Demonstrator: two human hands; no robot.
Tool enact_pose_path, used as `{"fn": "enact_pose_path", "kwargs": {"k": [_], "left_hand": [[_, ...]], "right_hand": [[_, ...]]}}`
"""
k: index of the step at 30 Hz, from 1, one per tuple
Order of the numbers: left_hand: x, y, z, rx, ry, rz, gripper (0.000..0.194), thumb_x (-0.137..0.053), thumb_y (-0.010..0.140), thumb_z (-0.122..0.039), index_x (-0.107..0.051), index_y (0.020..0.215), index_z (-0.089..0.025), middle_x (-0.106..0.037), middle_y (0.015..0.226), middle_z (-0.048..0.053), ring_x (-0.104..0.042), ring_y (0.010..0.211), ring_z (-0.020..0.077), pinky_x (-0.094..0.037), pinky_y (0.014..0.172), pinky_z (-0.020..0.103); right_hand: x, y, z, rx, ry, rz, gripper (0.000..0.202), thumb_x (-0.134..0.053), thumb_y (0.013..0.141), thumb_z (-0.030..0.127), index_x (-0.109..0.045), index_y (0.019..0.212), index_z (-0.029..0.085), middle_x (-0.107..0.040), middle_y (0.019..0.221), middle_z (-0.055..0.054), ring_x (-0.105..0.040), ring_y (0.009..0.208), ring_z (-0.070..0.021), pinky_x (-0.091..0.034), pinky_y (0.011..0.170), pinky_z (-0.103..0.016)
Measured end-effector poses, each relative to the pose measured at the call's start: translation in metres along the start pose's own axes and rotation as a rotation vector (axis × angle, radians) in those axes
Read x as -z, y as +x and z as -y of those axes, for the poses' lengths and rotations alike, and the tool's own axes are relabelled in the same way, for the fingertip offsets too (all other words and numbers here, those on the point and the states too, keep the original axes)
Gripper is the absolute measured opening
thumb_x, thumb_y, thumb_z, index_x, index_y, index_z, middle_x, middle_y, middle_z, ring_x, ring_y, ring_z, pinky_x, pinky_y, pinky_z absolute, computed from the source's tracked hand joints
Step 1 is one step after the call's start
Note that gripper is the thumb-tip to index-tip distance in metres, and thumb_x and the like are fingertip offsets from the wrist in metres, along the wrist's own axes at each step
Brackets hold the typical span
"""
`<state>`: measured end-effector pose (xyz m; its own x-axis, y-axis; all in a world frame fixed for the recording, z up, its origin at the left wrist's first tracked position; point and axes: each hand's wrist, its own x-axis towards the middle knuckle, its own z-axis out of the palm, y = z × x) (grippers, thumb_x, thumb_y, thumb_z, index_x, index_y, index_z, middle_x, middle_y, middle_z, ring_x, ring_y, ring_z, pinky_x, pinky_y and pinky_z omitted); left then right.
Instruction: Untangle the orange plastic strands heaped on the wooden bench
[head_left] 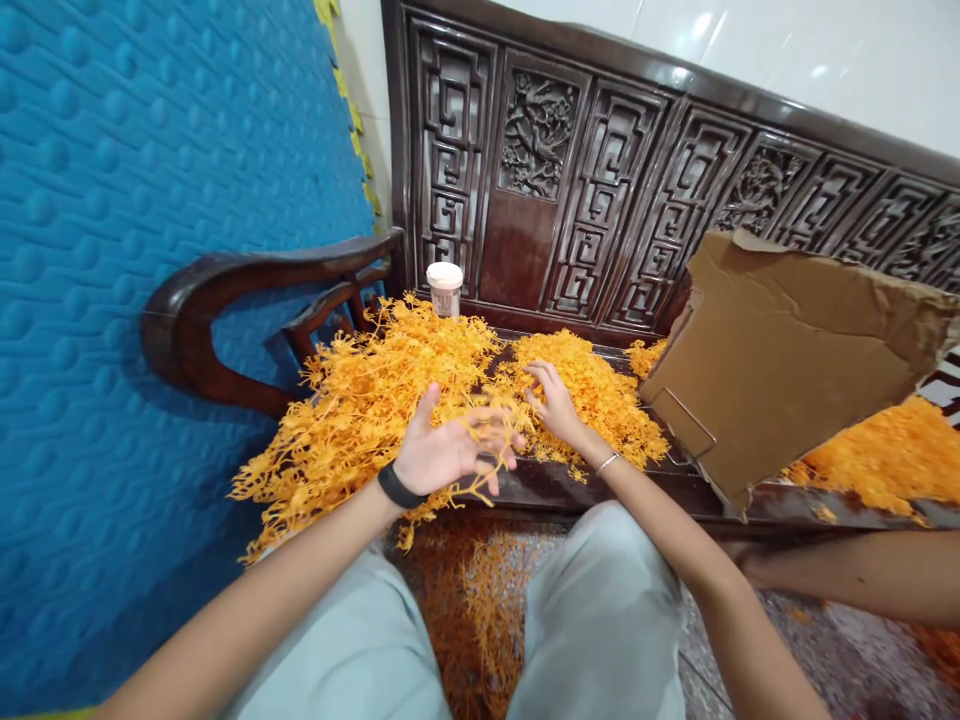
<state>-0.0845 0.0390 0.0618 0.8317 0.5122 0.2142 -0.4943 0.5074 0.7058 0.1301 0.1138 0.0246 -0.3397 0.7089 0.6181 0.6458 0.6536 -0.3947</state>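
My left hand, with a black band at the wrist, is palm up with its thumb spread and its fingers blurred. A branching orange-yellow plastic sprig lies across those fingers; I cannot see a grip on it. Beneath and behind is a tall heap of orange-yellow sprigs. My right hand, wearing a thin bracelet, reaches over the left edge of a lower pile of orange-yellow pieces. Its fingers are bent slightly and apart, with nothing visible in them.
A dark carved wooden bench holds the piles. A white-lidded tub stands behind the heap. At right, a cardboard sheet stands tilted before another orange pile. Another person's arm enters there. Blue mat at left.
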Motion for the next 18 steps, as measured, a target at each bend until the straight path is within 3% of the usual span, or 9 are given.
{"fn": "enact_pose_path", "kwargs": {"k": [3,5,6,8,10,14,16,18], "left_hand": [[-0.009,-0.001,0.01,0.308,0.196,0.331,0.064,-0.048,0.063,-0.065,-0.063,0.088,-0.007,-0.064,0.089,0.018,-0.058,0.085,0.0304,-0.046,0.068,0.042],[-0.019,0.001,0.021,0.504,0.326,0.56,0.066,-0.052,0.063,-0.061,-0.06,0.099,-0.006,-0.063,0.094,0.018,-0.056,0.093,0.0306,-0.045,0.074,0.04],[-0.024,0.002,0.028,0.574,0.362,0.665,0.071,-0.051,0.063,-0.062,-0.058,0.105,-0.005,-0.062,0.098,0.017,-0.054,0.099,0.0309,-0.044,0.077,0.04],[-0.03,0.005,0.043,0.579,0.417,0.742,0.079,-0.048,0.065,-0.065,-0.051,0.114,-0.004,-0.061,0.1,0.015,-0.053,0.102,0.0294,-0.043,0.081,0.038],[-0.029,0.007,0.056,0.568,0.639,0.698,0.075,-0.046,0.068,-0.063,-0.049,0.117,-0.007,-0.061,0.1,0.012,-0.055,0.099,0.0253,-0.045,0.078,0.033],[-0.01,0.006,0.076,0.471,1.463,0.265,0.043,-0.057,0.067,-0.051,-0.063,0.095,-0.019,-0.067,0.085,0.002,-0.06,0.08,0.0175,-0.042,0.076,0.029],[-0.001,0.005,0.084,0.493,1.709,0.195,0.034,-0.054,0.07,-0.05,-0.065,0.084,-0.021,-0.068,0.079,0.001,-0.061,0.076,0.017,-0.041,0.076,0.031],[0.005,0.004,0.095,0.527,1.863,0.211,0.032,-0.049,0.075,-0.047,-0.065,0.083,-0.022,-0.069,0.079,0.003,-0.061,0.074,0.018,-0.042,0.073,0.032]], "right_hand": [[-0.003,-0.001,-0.005,0.006,-0.022,-0.005,0.031,-0.042,0.08,0.02,-0.045,0.111,0.019,-0.043,0.116,-0.01,-0.053,0.083,-0.0149,-0.043,0.086,-0.034],[-0.004,-0.001,-0.007,0.008,-0.027,-0.002,0.031,-0.042,0.08,0.02,-0.044,0.111,0.02,-0.043,0.116,-0.01,-0.053,0.08,-0.0144,-0.043,0.086,-0.035],[-0.004,-0.001,-0.007,0.008,-0.027,0.0,0.031,-0.042,0.08,0.02,-0.044,0.111,0.02,-0.043,0.117,-0.01,-0.054,0.08,-0.0144,-0.043,0.087,-0.036],[-0.005,-0.001,-0.007,0.012,-0.026,0.004,0.031,-0.042,0.08,0.021,-0.044,0.111,0.021,-0.042,0.117,-0.01,-0.054,0.08,-0.0148,-0.043,0.086,-0.036],[-0.005,-0.002,-0.006,0.022,-0.02,0.012,0.031,-0.042,0.08,0.021,-0.045,0.111,0.021,-0.043,0.116,-0.01,-0.054,0.081,-0.0151,-0.044,0.085,-0.037],[-0.005,-0.001,-0.001,0.042,0.031,0.029,0.03,-0.043,0.08,0.021,-0.045,0.111,0.021,-0.044,0.114,-0.009,-0.055,0.078,-0.0143,-0.045,0.082,-0.036],[-0.005,0.001,0.005,0.045,0.06,0.029,0.03,-0.043,0.081,0.022,-0.046,0.111,0.021,-0.044,0.113,-0.009,-0.055,0.076,-0.0142,-0.046,0.08,-0.036],[-0.004,0.005,0.011,0.042,0.082,0.025,0.03,-0.043,0.081,0.024,-0.046,0.111,0.022,-0.044,0.114,-0.01,-0.055,0.076,-0.0142,-0.046,0.079,-0.036]]}}
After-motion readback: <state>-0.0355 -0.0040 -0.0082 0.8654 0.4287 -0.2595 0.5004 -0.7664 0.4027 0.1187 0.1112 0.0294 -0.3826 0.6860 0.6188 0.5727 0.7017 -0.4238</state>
